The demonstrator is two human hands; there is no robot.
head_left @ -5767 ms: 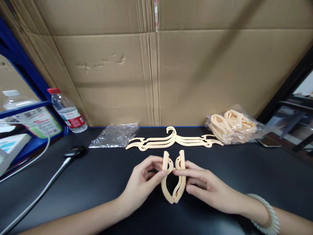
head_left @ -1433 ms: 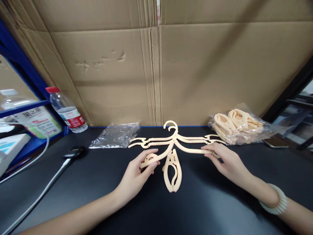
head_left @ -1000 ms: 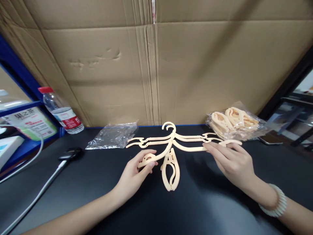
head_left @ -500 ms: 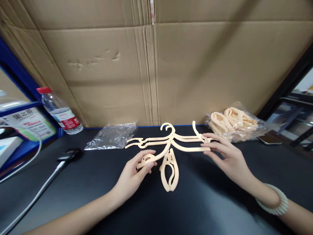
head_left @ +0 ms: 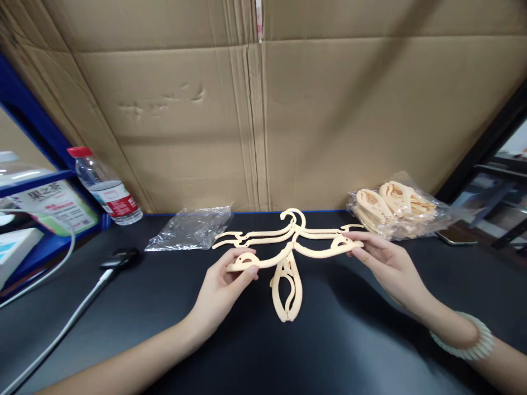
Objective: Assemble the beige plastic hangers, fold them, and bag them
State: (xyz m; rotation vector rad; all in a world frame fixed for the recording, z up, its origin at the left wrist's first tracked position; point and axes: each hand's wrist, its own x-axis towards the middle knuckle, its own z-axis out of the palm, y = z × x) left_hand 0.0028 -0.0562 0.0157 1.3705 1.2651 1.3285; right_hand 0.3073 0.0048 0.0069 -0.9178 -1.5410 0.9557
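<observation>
Between my hands is a cream folding clothes hanger (head_left: 317, 252), its two arms spread out and its hook pointing away from me. My left hand (head_left: 226, 282) pinches the left arm's end between thumb and fingers. The right arm's end sits in the pinch of my right hand (head_left: 389, 263). Just beyond it, unfolded hangers (head_left: 263, 239) of the same kind lie on the black table (head_left: 263, 356), partly covered by the held one. A folded hanger (head_left: 275, 299) lies nearer to me, below the middle of the held one.
A crumpled clear plastic bag (head_left: 191, 227) lies at the back left, and a bag of folded hangers (head_left: 395, 206) at the back right beside a phone (head_left: 457, 236). A bottle (head_left: 111, 192), a black charger (head_left: 119, 258) and its white cable stand left. Cardboard (head_left: 263, 120) walls the back.
The held hanger's right end piece has swung from standing up to lying outward along the arm. My right hand has shifted slightly outward onto that end; the left keeps its hold.
</observation>
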